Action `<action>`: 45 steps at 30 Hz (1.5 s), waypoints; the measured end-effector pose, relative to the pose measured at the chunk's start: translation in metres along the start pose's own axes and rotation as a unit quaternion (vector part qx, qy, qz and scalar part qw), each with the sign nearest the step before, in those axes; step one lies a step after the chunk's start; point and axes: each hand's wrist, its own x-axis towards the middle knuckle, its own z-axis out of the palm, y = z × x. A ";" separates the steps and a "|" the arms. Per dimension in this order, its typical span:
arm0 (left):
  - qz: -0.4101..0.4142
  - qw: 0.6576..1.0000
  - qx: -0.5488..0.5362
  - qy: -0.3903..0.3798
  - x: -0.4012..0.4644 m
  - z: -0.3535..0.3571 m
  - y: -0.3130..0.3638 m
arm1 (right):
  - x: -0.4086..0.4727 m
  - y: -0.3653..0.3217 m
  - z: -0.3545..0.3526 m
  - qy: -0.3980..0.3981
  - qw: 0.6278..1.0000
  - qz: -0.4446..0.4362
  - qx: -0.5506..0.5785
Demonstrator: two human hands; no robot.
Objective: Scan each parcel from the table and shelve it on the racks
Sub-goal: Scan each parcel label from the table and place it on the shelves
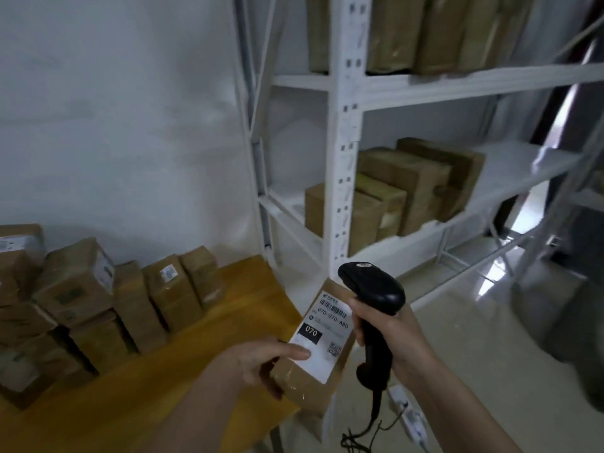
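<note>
Head view: the left hand holds a brown parcel over the edge of the yellow table, thumb on its white label. The right hand grips a black scanner, fingers curled round the handle – its head just above the label's barcode. More parcels stand on the table; the white rack w/ shelved boxes is behind.

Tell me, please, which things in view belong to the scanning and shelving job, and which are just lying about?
Part of the job:
- labelled parcel, held by left hand
- barcode scanner, gripped by right hand
- stacked parcels on the yellow table
- white rack with shelved parcels

Just lying about:
- power strip on the floor
</note>
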 end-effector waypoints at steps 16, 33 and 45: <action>0.067 0.988 -0.133 0.032 0.082 0.214 0.099 | -0.055 -0.041 -0.223 0.119 0.992 -0.040 0.002; 0.161 0.978 -0.133 0.003 0.211 0.292 0.316 | 0.066 -0.116 -0.356 0.206 0.970 -0.121 0.039; 0.469 0.875 0.119 0.021 0.189 0.287 0.499 | 0.176 -0.277 -0.385 0.157 0.944 -0.284 0.065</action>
